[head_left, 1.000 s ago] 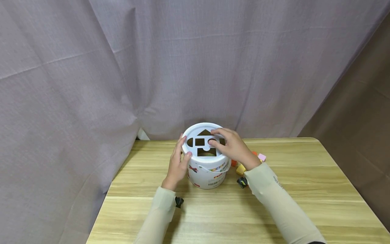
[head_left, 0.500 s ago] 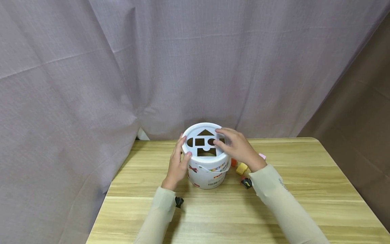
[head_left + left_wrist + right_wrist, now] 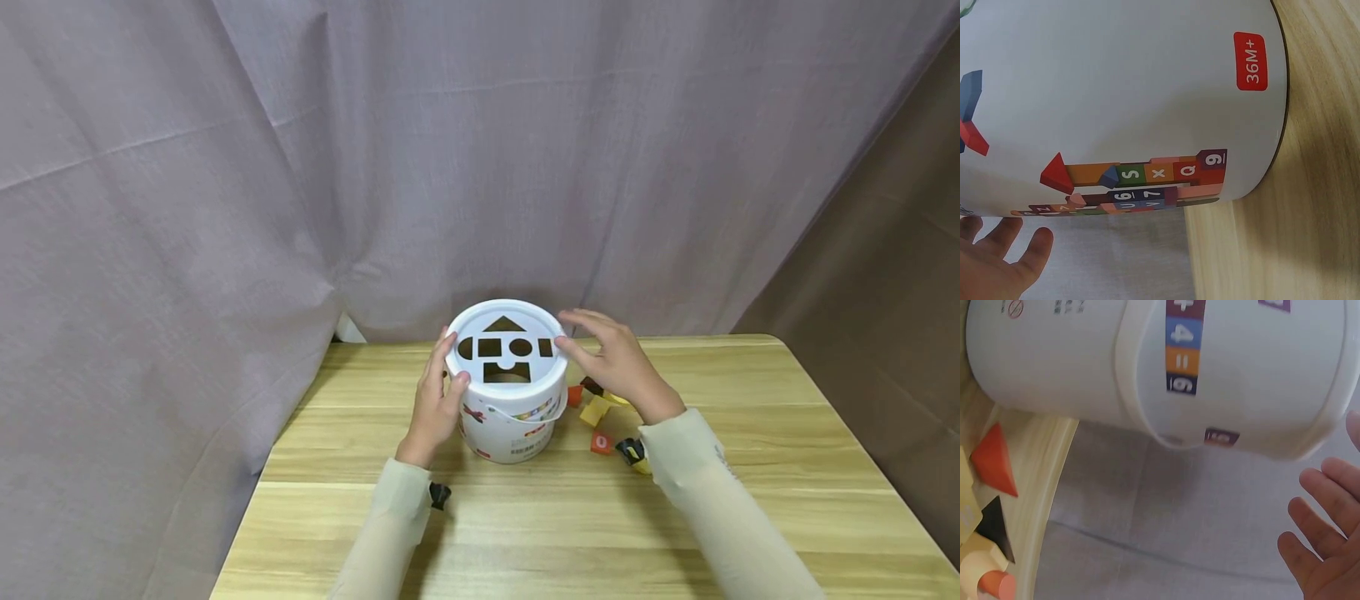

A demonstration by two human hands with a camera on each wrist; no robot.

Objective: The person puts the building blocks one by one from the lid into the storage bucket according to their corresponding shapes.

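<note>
A white bucket (image 3: 517, 429) with printed coloured blocks on its wall stands upright at the back of the wooden table (image 3: 750, 433). Its white lid (image 3: 536, 321) has several shape cut-outs. My left hand (image 3: 437, 398) rests against the bucket's left side, fingers straight up to the rim; the left wrist view shows its fingertips (image 3: 997, 262) beside the bucket (image 3: 1116, 94). My right hand (image 3: 615, 362) hovers by the lid's right edge, fingers relaxed and spread, holding nothing. The right wrist view shows this hand (image 3: 1325, 550) clear of the bucket (image 3: 1085, 356).
Loose blocks lie on the table right of the bucket: an orange one (image 3: 573, 396), a yellow one (image 3: 596, 410) and a red one (image 3: 600, 442). The right wrist view shows a red triangle (image 3: 994, 465) and a black triangle (image 3: 997, 528). A grey curtain (image 3: 375, 167) hangs close behind.
My right hand has come off the top of the lid and moved right, past its edge, uncovering the cut-outs and a red block. The left hand has stayed on the bucket.
</note>
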